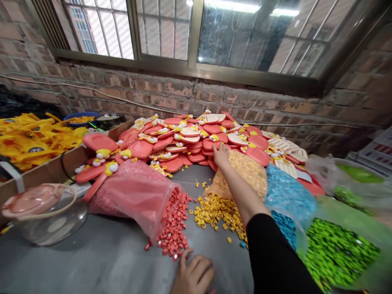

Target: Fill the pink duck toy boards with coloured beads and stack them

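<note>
Plastic bags (134, 200) spill red, yellow, blue and green pellets (216, 214).

Our left hand (192, 275) sits at the spilled red pellets (173, 224); our right hand (220, 154), open, touches the heap of red plastic paddles (190, 141), forearm (241, 192) over yellow pellets (217, 214). Blue pellet bag (288, 192) and green pellet bag (337, 253) lie right.

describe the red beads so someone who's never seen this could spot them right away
Start at the brick wall below the window, where a heap of red paddle-shaped plastic pieces lies on the grey work surface. In front of it, a pink plastic bag spills small red beads. They form the only red spill, just left of the yellow beads and right above the left hand.
</note>
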Tool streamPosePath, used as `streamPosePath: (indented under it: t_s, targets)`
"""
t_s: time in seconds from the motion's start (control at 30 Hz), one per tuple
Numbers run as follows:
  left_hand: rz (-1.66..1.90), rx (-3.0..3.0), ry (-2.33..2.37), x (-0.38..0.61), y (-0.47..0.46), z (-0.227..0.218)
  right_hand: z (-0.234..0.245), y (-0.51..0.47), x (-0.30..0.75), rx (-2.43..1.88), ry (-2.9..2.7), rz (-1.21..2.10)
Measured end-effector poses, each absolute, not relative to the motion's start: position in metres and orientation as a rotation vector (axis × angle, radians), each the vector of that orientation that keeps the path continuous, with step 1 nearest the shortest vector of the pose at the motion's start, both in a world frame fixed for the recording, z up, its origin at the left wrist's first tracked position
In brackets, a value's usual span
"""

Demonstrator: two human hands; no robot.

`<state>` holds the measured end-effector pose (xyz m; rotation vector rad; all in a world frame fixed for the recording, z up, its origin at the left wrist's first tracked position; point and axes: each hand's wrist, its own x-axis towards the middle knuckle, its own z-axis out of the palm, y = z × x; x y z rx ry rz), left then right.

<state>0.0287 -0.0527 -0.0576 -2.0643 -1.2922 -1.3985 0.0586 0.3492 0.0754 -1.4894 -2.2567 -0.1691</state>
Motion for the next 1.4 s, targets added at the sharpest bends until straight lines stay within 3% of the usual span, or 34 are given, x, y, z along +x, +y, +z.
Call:
streamPosePath:
  t_s: [0.2, 0.47, 0.67, 0.8, 0.9, 1.03, 1.17, 1.4]
  targets:
    - [-1.343, -2.093, -1.297, 0.03, -0.051, -0.057, 0.052, 0.368, 0.057, -1.416, -2.336, -0.495]
    - [-1.27, -2.24, -1.397, 0.025, -0.063, -0.052, 0.07, 0.317, 0.085, -1.138, -2.382, -0.458]
    - [-1.202, -2.317, -1.554, 0.021, -0.076, -0.022, 0.084, 0.215, 0.136, -1.019, -1.877, 0.295]
    - [-1.307, -2.214, -1.571, 0.019, -0.079, -0.023, 0.052, 0.12, 0.182, -0.978, -1.408, 0.991]
    - [-1.333, -2.229, -1.589, 0.018, -0.081, -0.028, 0.015, 0.047, 0.207, -1.111, -1.073, 1.198]
    - [-1.315, -2.275, -1.692, 0.016, -0.082, -0.03, -0.024, -0.026, 0.214, -1.276, -0.916, 1.152]
    - [-1.26, -2.332, -1.76, 0.018, -0.081, -0.028, -0.041, -0.064, 0.207, -1.367, -1.175, 1.135]
    - [-0.981, -2.528, -1.868, 0.019, -0.082, -0.028, -0.019, -0.042, 0.224, -1.422, -1.786, 0.439]
